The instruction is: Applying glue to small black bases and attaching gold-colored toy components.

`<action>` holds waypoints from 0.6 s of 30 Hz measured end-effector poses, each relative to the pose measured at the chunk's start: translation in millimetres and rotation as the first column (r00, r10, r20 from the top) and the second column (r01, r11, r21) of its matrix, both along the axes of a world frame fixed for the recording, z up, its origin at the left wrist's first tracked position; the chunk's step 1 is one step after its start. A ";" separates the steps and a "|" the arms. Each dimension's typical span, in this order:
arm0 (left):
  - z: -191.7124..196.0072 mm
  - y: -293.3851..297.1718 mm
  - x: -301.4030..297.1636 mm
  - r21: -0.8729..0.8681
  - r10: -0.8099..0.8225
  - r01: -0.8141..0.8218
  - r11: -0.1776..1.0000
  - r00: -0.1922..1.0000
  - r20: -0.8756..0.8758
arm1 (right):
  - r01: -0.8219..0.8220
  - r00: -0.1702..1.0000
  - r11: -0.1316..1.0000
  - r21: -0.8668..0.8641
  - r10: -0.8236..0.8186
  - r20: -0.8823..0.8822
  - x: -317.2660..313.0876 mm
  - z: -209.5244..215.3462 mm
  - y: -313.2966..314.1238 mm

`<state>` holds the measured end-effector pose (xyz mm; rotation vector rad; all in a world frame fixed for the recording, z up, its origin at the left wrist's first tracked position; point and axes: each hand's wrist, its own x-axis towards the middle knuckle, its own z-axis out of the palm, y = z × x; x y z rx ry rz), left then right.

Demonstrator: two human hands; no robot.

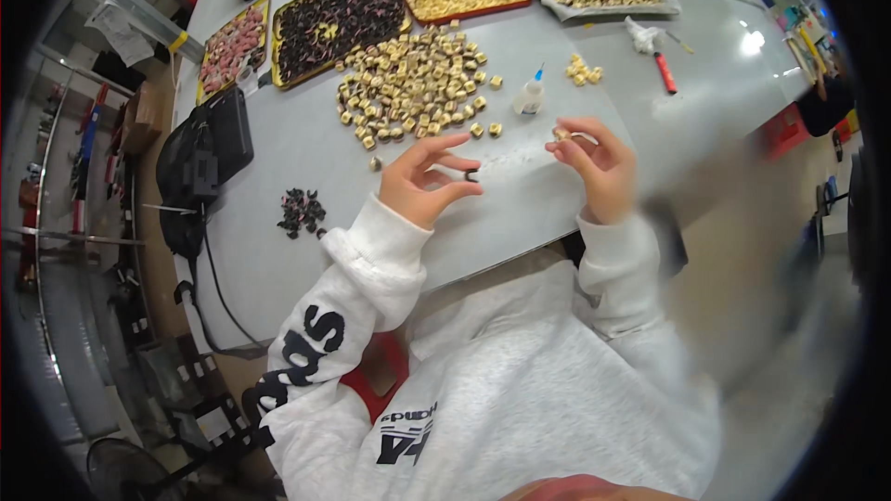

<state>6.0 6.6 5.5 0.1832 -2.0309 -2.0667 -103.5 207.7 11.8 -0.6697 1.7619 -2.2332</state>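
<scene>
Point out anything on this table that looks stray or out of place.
One small cream cube-shaped part lies alone, apart from the big loose pile of cream parts, near the left hand. Otherwise nothing stands out.

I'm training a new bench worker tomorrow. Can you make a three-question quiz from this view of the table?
1. True or false: the left hand pinches a small dark piece between its fingertips.
2. What does the right hand hold? A) a small tan piece B) the red-handled tool C) the glue bottle
3. Which lies nearer the black bag: the small dark pile or the big tan pile on the table?

Key:
1. True.
2. A.
3. The small dark pile.
</scene>
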 end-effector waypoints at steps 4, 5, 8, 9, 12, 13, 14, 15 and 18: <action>0.7 4.0 1.1 -0.170 -0.016 0.006 0.985 0.998 -0.059 | -0.171 0.985 0.985 -0.022 0.172 0.022 17.7 -9.7 -21.4; 0.9 3.9 0.5 -0.207 -0.002 -0.017 0.978 0.996 -0.094 | -0.200 0.978 0.979 -0.030 0.202 0.050 19.8 -9.9 -27.2; -0.9 2.3 0.6 -0.273 0.024 -0.069 0.959 0.986 -0.164 | -0.226 0.969 0.970 -0.089 0.233 0.079 25.9 -17.0 -43.1; -2.0 1.7 0.6 -0.291 0.043 -0.099 0.952 0.980 -0.194 | -0.216 0.971 0.967 -0.139 0.227 0.074 27.5 -20.6 -47.5; -2.9 -0.7 5.1 -0.324 0.078 -0.157 0.933 0.966 -0.245 | -0.217 0.966 0.961 -0.169 0.237 0.105 32.2 -23.6 -51.3; -2.3 -1.3 6.4 -0.330 0.088 -0.171 0.929 0.964 -0.250 | -0.228 0.959 0.962 -0.150 0.249 0.133 33.1 -23.1 -51.1; -1.7 -1.9 7.6 -0.335 0.098 -0.183 0.924 0.962 -0.256 | -0.240 0.952 0.962 -0.132 0.260 0.161 34.0 -22.6 -51.0; -1.7 -1.4 7.9 -0.340 0.109 -0.198 0.919 0.958 -0.263 | -0.241 0.952 0.962 -0.132 0.261 0.162 33.5 -21.5 -49.8; -4.5 -2.1 6.9 -0.360 0.062 -0.167 0.918 0.956 -0.286 | -0.262 0.908 0.957 -0.122 0.287 0.306 31.9 -18.5 -46.2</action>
